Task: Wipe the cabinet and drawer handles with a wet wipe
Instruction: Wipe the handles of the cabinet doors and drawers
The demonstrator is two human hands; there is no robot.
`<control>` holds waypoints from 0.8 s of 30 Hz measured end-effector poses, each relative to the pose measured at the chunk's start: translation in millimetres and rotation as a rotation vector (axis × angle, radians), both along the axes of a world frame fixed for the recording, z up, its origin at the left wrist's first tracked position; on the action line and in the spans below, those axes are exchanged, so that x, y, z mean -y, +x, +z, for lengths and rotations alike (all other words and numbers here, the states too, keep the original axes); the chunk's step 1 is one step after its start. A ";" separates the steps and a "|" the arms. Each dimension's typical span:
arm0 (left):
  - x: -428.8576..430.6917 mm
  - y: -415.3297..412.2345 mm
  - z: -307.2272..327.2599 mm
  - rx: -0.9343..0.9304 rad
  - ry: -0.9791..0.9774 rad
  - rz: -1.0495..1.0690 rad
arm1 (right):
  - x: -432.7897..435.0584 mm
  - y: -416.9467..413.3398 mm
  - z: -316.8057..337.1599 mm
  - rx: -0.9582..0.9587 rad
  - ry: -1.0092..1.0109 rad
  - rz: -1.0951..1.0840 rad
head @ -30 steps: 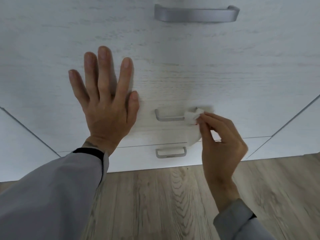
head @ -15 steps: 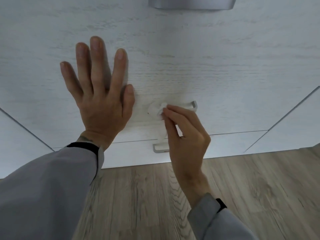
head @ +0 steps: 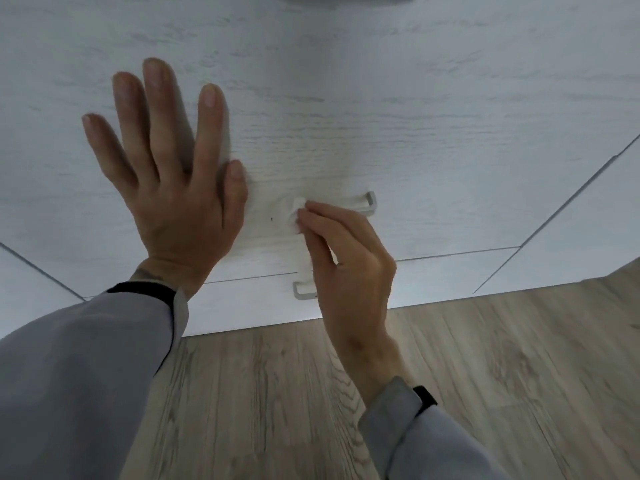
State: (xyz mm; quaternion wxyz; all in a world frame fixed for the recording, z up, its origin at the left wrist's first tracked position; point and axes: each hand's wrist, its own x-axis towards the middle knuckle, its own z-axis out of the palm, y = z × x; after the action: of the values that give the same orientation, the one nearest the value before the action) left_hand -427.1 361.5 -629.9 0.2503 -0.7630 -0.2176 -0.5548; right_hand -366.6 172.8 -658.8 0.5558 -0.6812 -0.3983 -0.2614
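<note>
The right hand pinches the wipe against the left end of the drawer handle — wiping seems underway. The left hand lies flat, fingers spread, left of that handle. Next, probably, the lower handle.

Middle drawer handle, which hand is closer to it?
Right. The right hand pinches the wet wipe against the left end of the middle drawer handle; the left hand lies flat on the drawer front to its left, off the handle.

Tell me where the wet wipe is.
Centre of the head view: the right hand pinches the wet wipe against the left end of the middle drawer handle.
</note>
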 end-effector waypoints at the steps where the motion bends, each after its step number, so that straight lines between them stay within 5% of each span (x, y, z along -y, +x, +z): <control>1: 0.5 0.3 0.1 -0.002 -0.004 -0.001 | 2.3 1.9 -0.2 0.008 -0.002 -0.001; 7: 0.7 -0.7 1.8 -0.007 0.005 0.020 | 29.8 30.4 -5.1 -0.046 0.057 -0.145; 19: 1.3 -0.3 0.3 -0.020 -0.034 -0.054 | 14.1 17.0 1.2 -0.109 0.032 0.014; 24: 1.5 -1.7 0.2 -0.019 -0.047 -0.071 | 31.6 33.4 -4.5 -0.161 0.117 -0.082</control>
State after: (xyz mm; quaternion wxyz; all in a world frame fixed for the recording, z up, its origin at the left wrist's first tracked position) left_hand -428.7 360.0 -629.7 0.2144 -0.7811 -0.2012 -0.5509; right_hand -333.2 141.2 -663.2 0.6134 -0.6822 -0.3084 -0.2512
